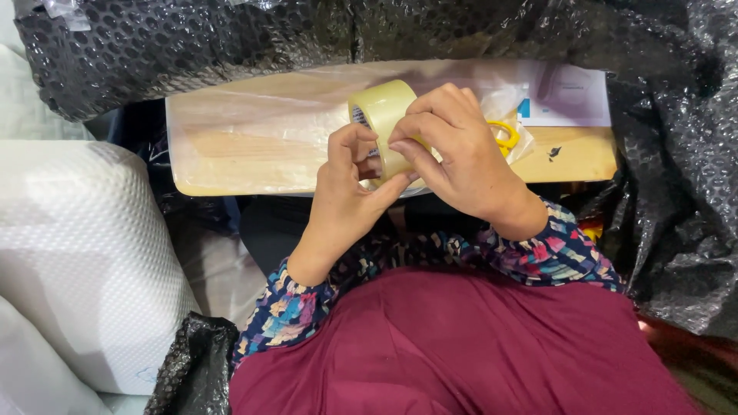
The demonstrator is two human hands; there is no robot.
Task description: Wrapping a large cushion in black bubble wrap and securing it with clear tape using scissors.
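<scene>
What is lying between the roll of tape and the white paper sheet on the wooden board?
In the head view, yellow-handled scissors lie between the tape roll and the paper sheet.

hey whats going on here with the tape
A person seated over a small wooden board holds a roll of clear packing tape in both hands. The left hand grips the roll from below, its thumb against the rim, while the right hand curls over the top, fingers pressed to the tape's surface. Yellow-handled scissors lie on the board under the right hand, beside a white sheet. Black bubble wrap surrounds the board, and a white foam roll sits at the left.
</scene>
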